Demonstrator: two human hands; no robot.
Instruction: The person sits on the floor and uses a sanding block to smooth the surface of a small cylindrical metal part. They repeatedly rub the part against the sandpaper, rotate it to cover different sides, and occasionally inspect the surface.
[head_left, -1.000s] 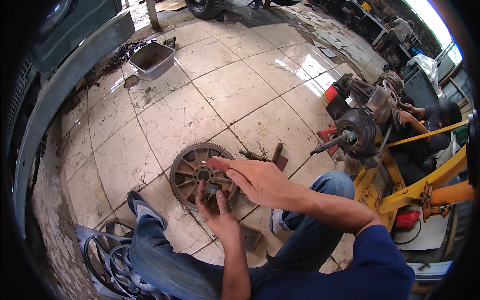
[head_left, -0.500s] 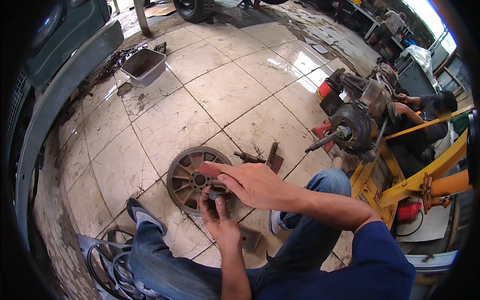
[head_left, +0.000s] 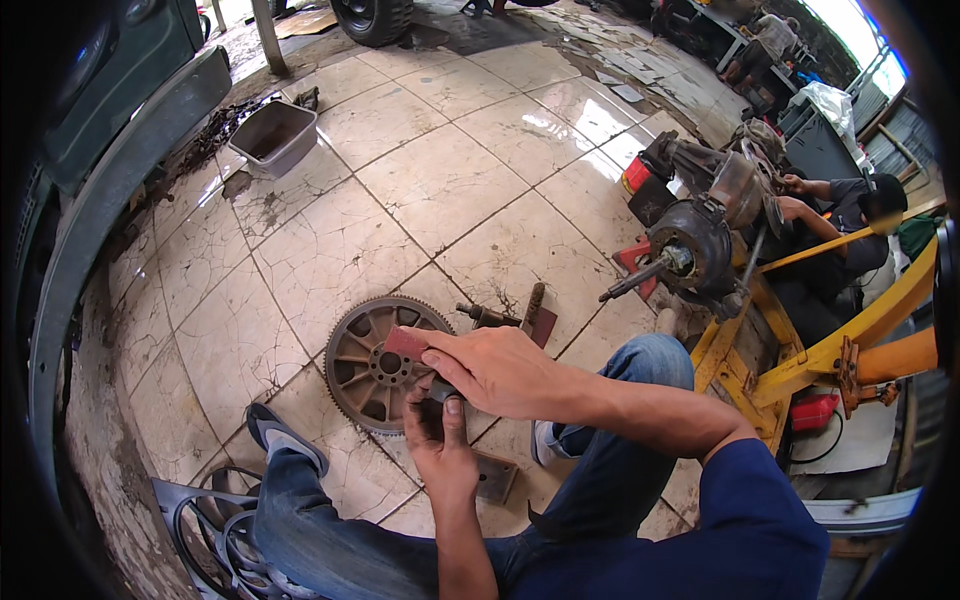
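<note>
A tiled floor (head_left: pixel 440 190) fills the middle of the frame, with a grey bumper (head_left: pixel 90 225) curving down the left side. A yellow stand (head_left: pixel 850 345) is at the right, an axle (head_left: pixel 700 245) beside it at the upper right, and a co-worker (head_left: pixel 848 220) near the right edge. The gear (head_left: pixel 350 380) lies flat just left of the lower centre, partly hidden by the hands; a fan (head_left: pixel 235 545) is at the lower left, a tub (head_left: pixel 296 160) at the upper left. The right hand (head_left: pixel 495 372), at the centre, pinches a red pad (head_left: pixel 404 344) above the gear. The left hand (head_left: pixel 442 445), below it, points up, thumb and fingers gripping a small dark part (head_left: pixel 438 388) under the right hand; I cannot tell whether pad and part touch. A block (head_left: pixel 495 480) lies just right of the left hand
</note>
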